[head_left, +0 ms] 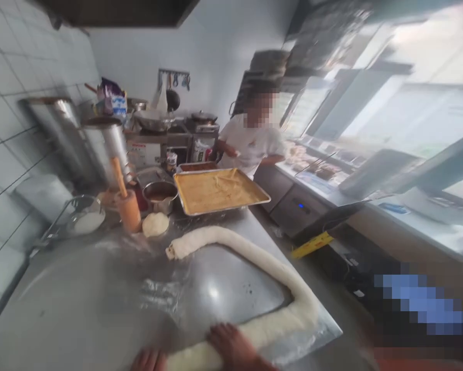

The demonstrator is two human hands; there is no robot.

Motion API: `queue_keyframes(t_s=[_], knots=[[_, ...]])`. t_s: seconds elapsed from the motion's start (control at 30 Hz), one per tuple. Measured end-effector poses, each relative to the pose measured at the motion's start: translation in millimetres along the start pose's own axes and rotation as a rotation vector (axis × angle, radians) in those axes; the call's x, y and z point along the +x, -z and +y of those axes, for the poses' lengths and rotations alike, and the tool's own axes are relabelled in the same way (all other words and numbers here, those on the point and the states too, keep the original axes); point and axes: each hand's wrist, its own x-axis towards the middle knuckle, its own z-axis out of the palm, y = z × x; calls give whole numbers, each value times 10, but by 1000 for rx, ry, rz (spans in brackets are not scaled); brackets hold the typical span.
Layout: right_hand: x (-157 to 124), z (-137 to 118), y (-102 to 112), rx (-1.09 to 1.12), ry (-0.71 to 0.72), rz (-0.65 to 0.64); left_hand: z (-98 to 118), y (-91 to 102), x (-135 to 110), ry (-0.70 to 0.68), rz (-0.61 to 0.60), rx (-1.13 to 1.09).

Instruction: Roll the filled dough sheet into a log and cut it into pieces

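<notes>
A long, pale dough roll (262, 255) lies on the steel worktable (111, 288). From an end with darker filling showing, it curves right, bends near the table corner and comes back toward me. My right hand (231, 345) is over its near stretch, fingers curled over the far side and pressed together. At the bottom edge, my left hand (150, 359) is only partly in view, its fingers closed at the dough beside the right hand. The palms and the underside of the roll there are hidden.
A dough-lined baking tray (219, 191) rests at the table's far end. Nearby are a metal pot (160, 196), a round dough piece (155, 224), a wooden mortar with pestle (128, 211) and a bowl of white powder (87, 221). A person (250, 139) in white stands beyond.
</notes>
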Motion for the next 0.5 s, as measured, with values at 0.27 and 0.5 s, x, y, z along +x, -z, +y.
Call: queue_keyframes(t_s=[0.27, 0.5], knots=[[153, -532, -415, 190, -117, -27, -900, 417, -1451, 129, -396, 53], [634, -1010, -642, 103, 31, -10, -1651, 680, -2049, 115, -431, 41]])
